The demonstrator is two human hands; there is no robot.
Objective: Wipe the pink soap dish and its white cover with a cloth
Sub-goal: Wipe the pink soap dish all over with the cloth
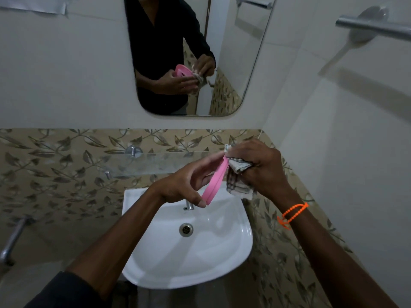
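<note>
My left hand [184,183] holds the pink soap dish [214,185] on edge above the sink, thumb at its lower end and fingers along its upper end. My right hand [260,167] grips a bunched checked cloth [238,176] and presses it against the dish's right side near the top. The mirror reflection shows the dish's slotted pink face. No white cover is in view.
A white wash basin [222,252] with a drain and a small tap [189,205] lies below my hands. A glass shelf [142,162] runs along the leaf-patterned wall behind. A mirror [231,52] hangs above, a metal towel bar [373,27] at upper right, a tap handle [11,241] at left.
</note>
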